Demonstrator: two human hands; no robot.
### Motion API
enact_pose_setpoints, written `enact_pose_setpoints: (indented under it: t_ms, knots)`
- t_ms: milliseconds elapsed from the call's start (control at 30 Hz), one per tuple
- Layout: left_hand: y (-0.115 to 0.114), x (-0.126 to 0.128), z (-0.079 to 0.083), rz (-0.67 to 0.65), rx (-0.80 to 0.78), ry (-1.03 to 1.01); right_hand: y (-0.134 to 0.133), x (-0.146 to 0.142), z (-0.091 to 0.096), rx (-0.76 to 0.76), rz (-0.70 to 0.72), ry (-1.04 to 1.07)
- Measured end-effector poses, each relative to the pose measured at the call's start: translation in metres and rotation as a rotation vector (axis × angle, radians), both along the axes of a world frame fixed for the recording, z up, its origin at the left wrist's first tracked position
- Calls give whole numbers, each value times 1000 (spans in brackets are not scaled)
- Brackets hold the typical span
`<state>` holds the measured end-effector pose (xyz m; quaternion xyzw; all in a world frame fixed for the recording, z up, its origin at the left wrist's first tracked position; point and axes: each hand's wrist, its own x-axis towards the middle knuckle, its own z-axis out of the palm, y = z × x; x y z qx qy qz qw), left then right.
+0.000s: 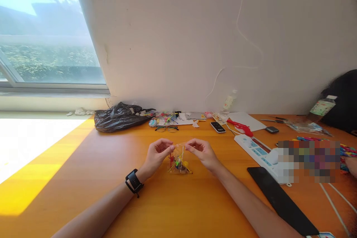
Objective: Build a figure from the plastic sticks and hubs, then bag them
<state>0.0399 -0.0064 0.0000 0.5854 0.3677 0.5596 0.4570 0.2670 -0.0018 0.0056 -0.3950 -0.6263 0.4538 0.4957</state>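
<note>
A small clear plastic bag (176,170) with colourful little parts in it is held up by its top corners over the wooden table (139,208). Red, green, yellow and white bits show through the film, some of them thin sticks. My left hand (159,154) pinches the bag's upper left corner between thumb and fingers. At the upper right corner, my right hand (203,152) has a like pinch on the bag. A black watch (134,182) is on my left wrist. What exactly the parts are is too small to tell.
A black plastic bag (119,118), glasses (166,129) and small packets lie along the wall. To the right are a black handheld device (217,126), a red toy gun (241,128), a white power strip (258,152) and a long black object (281,200). Another person's hand (351,165) shows far right.
</note>
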Motion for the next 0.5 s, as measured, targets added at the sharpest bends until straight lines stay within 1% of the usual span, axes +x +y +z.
enact_pose_setpoints:
  t_ms: [100, 233, 333, 400, 500]
  knots:
    - [2, -1, -1, 11, 29, 13, -1, 1, 2, 29, -52, -50]
    - [1, -3, -3, 108, 127, 59, -10, -2, 8, 141, -56, -143]
    - [-2, -5, -1, 209, 255, 143, -17, -8, 7, 232, -81, -204]
    - [-5, -5, 2, 278, 363, 194, -19, -10, 5, 305, -134, -218]
    - [-7, -4, 8, 315, 472, 255, -21, -12, 6, 390, -243, -204]
